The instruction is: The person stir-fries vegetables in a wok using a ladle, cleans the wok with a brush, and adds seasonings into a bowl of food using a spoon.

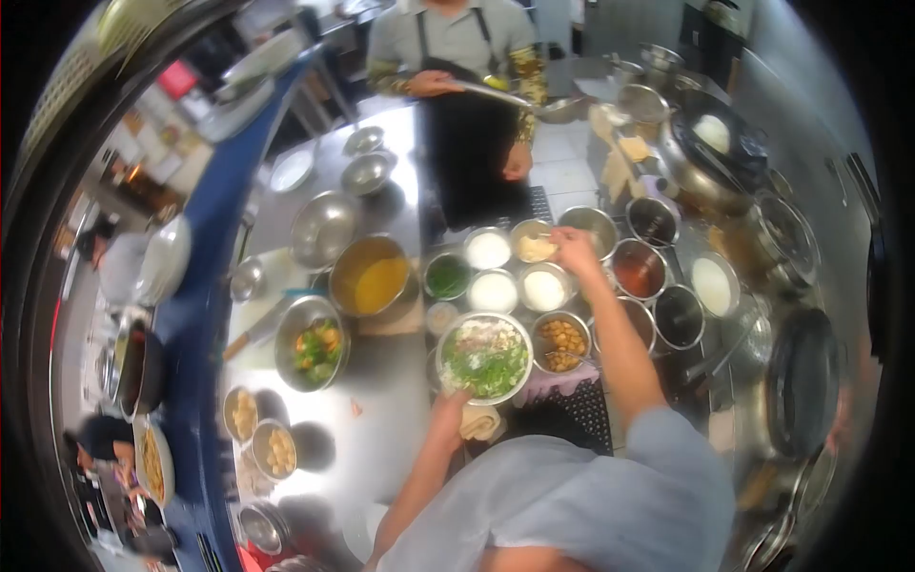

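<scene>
My left hand [456, 408] grips the near rim of a steel bowl [526, 370], which is full of chopped greens and white bits [484, 357]. Ahead and to the right, my right hand [575, 248] reaches over a steel container of pale yellow chopped food [536, 250]. Its fingers are closed on what looks like a thin spoon handle, mostly hidden. Around these stand containers of white powder or cream [489, 248], chopped green herbs [447, 275] and browned chunks [562, 343].
A person [467, 57] opposite holds a long-handled ladle [562, 110]. To the left, a steel counter [372, 419] carries a pot of yellow liquid [376, 281], a bowl of mixed vegetables [319, 345] and a knife [250, 334]. Black pans [805, 381] stand on the right.
</scene>
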A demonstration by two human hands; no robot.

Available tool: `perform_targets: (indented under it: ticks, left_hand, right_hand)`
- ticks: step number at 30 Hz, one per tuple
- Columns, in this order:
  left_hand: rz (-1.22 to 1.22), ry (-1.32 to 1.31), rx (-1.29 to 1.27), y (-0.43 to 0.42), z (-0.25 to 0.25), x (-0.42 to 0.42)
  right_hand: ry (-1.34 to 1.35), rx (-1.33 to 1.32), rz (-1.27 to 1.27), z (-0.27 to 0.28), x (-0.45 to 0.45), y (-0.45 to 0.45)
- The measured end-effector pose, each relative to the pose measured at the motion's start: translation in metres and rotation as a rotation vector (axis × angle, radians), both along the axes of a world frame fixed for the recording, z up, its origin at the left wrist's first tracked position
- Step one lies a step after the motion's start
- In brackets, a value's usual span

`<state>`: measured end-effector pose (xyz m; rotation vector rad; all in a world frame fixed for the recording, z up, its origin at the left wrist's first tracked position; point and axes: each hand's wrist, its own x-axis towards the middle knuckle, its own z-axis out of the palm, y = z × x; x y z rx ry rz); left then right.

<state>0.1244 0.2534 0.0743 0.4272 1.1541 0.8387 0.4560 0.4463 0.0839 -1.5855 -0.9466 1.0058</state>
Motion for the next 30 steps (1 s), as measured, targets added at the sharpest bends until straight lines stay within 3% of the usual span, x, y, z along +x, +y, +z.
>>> perform_targets:
  ticks: [3, 15, 21, 26, 30]
  left_hand:
    - [-0.033, 0.046, -0.025, 0.001, 0.022, 0.007]
    - [-0.025, -0.003, 0.035, -0.009, -0.003, 0.001]
    - [-0.041, 0.003, 0.006, -0.006, 0.012, 0.010]
    - [-0.001, 0.043, 0.059, 0.014, 0.014, 0.029]
    - [-0.020, -0.021, -0.039, 0.034, 0.013, 0.040]
  right_hand:
    - [0.035, -0.057, -0.057, -0.045, 0.002, 0.031]
    - [0.221, -0.147, -0.095, -0.066, 0.005, 0.045]
    - [0.452, -0.078, -0.027, -0.037, 0.021, 0.023]
    - [0.522, -0.007, 0.207, 0.073, 0.031, -0.047]
    - [0.189, -0.078, 0.293, 0.077, 0.003, -0.063]
